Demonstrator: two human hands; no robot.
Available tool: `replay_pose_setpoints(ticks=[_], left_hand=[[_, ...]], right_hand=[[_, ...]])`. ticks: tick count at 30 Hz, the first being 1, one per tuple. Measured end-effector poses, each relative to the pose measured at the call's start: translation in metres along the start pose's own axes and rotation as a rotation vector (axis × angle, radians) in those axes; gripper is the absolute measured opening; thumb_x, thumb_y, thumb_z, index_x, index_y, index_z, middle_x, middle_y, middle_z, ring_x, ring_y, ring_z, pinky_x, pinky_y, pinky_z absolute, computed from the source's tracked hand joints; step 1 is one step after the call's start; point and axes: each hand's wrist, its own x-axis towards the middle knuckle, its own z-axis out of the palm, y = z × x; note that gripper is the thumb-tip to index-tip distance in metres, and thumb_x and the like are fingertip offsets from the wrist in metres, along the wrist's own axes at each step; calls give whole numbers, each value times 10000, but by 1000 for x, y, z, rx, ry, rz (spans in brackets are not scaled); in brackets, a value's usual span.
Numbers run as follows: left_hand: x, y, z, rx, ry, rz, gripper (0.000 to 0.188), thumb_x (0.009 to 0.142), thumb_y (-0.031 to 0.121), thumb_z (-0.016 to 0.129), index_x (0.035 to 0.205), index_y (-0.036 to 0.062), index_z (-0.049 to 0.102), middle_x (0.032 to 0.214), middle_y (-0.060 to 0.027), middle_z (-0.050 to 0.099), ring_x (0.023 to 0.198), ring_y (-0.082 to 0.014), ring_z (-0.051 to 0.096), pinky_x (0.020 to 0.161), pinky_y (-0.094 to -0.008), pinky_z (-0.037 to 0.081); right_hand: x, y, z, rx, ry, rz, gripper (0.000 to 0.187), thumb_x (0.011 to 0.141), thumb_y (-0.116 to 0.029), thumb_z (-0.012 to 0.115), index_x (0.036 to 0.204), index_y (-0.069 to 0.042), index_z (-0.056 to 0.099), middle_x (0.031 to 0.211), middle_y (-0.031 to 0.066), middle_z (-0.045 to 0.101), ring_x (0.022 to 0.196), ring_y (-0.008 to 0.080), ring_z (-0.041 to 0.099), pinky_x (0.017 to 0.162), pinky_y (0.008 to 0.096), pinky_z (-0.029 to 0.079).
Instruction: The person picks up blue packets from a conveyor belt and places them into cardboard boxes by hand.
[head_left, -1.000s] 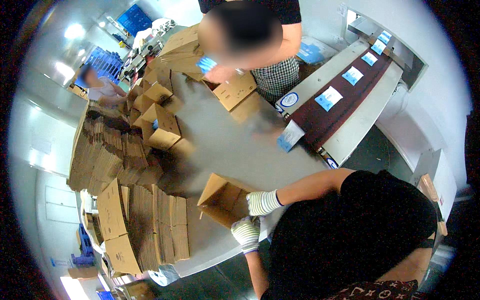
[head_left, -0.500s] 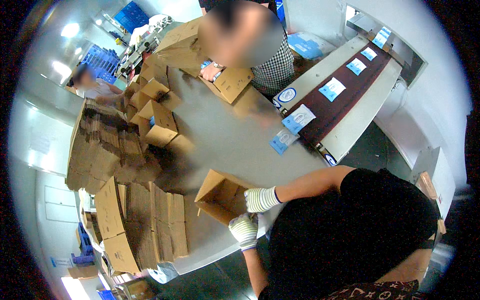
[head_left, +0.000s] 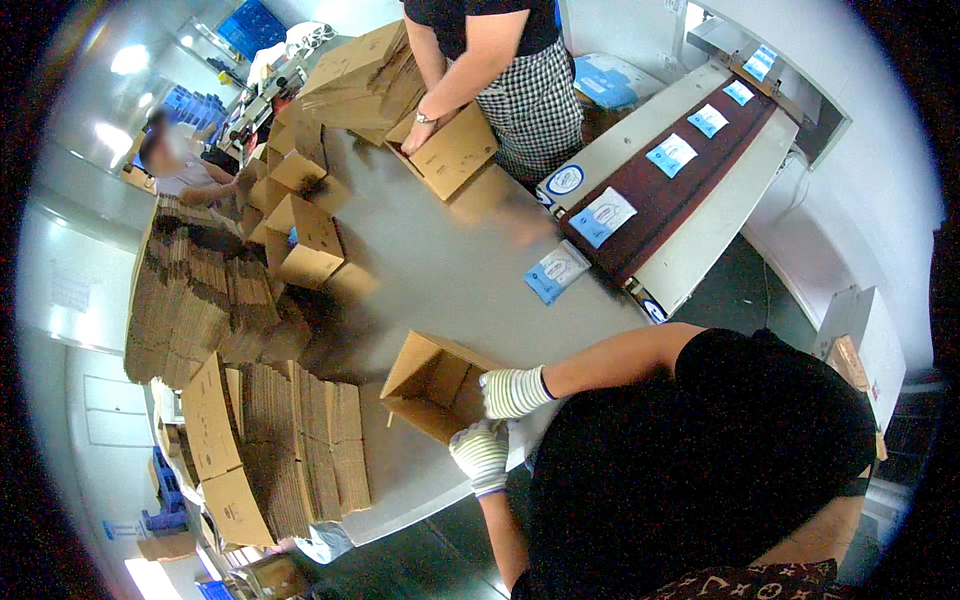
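An open brown cardboard box point(head_left: 418, 372) stands tilted on the grey table in front of me, and I can see bare inner walls in it. My right hand point(head_left: 514, 392), in a white-and-green striped knit glove, is closed on its near rim at the right. Lower down, my left hand point(head_left: 480, 455) wears a matching glove and is curled against the box's near corner. The fingertips of both hands are partly hidden.
A dark red conveyor belt point(head_left: 655, 228) carries several blue-and-white packets; one packet point(head_left: 556, 272) lies at its end on the table point(head_left: 430, 265). Stacked flat cartons point(head_left: 290, 455) stand left. Across the table, a co-worker's hands reach into another box point(head_left: 455, 160).
The co-worker's hands have gone down into their box, with the blue packets no longer showing. The belt's packets have shifted toward the table. My hands stay on the box, nearly unmoved.
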Motion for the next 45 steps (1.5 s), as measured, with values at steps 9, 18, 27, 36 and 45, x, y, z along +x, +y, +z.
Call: replay_pose_setpoints(ticks=[9, 18, 27, 36, 45], left_hand=[[2, 5, -10, 34, -16, -20, 283, 710, 417, 622, 733, 136, 651, 711, -69, 640, 673, -229, 615, 749, -366, 442], [3, 3, -1, -8, 25, 7, 285, 721, 412, 612, 746, 130, 648, 722, -69, 642, 684, -236, 614, 752, -367, 438], [2, -15, 12, 34, -250, 34, 252, 760, 369, 581, 820, 137, 658, 802, -65, 652, 732, -243, 621, 709, -392, 437], [-6, -35, 23, -22, -338, 87, 207, 783, 336, 568, 825, 149, 647, 819, -56, 641, 756, -244, 614, 718, -385, 430], [-5, -39, 30, -42, -256, 118, 196, 740, 321, 609, 782, 131, 631, 795, -57, 631, 761, -242, 614, 718, -385, 435]], right_hand=[[1, 3, 19, 12, 234, -29, 177, 678, -286, 597, 582, -139, 617, 531, 30, 585, 518, 216, 556, 563, 371, 372], [1, 4, 21, -33, 235, -46, 235, 645, -375, 641, 576, -152, 612, 539, 25, 590, 547, 225, 577, 577, 366, 396], [-17, 9, -20, 405, 319, -99, 355, 756, -419, 615, 948, -121, 609, 971, 52, 607, 935, 246, 551, 834, 388, 419], [-90, 140, -14, 573, 101, 494, 331, 802, -323, 569, 979, -49, 625, 901, 178, 637, 850, 359, 605, 762, 448, 476], [-116, 268, 55, 172, -510, 721, 324, 711, -205, 663, 1007, -76, 640, 939, 133, 656, 887, 294, 625, 746, 398, 497]])
